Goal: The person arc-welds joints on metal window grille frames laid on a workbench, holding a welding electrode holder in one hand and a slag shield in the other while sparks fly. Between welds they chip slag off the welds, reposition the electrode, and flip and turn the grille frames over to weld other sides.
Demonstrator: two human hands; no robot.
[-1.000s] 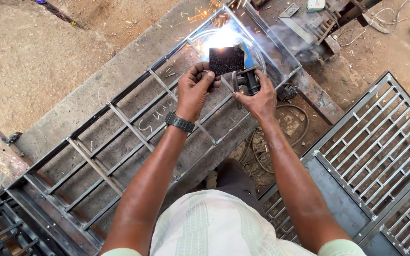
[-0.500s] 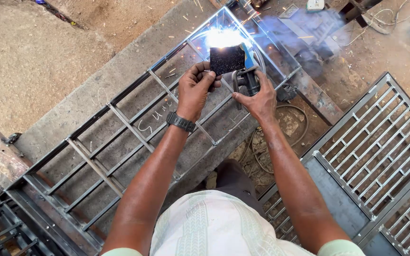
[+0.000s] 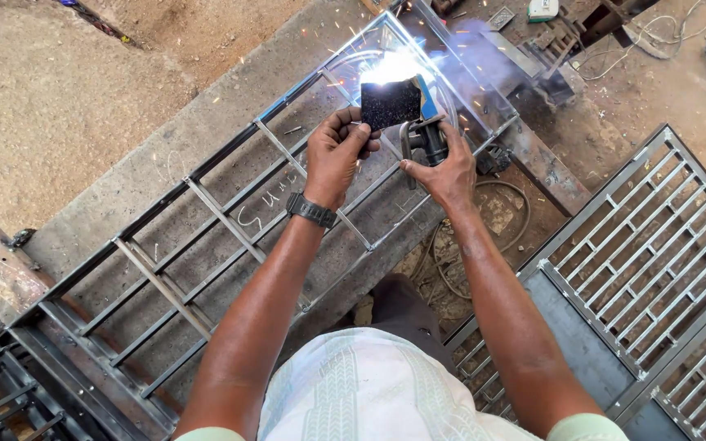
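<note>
My left hand (image 3: 338, 155), with a black watch at the wrist, holds a small dark glass plate (image 3: 390, 103) up in front of a bright white welding arc (image 3: 386, 65). Just to its right, my right hand (image 3: 444, 167) grips a black electrode holder (image 3: 423, 137) aimed at the arc. The arc burns on the far end of a long metal grille frame (image 3: 206, 212) lying on a concrete slab. Sparks and bluish smoke rise around the weld.
A second metal grille panel (image 3: 655, 245) lies at the right. Coiled cable (image 3: 484, 237) sits on the ground below my right hand. More frame parts (image 3: 2, 392) are at the lower left, and cables and tools (image 3: 696, 41) lie at the top right on dirt.
Both hands stay in place at the weld. The arc keeps burning, and the smoke has drifted and spread to the right.
</note>
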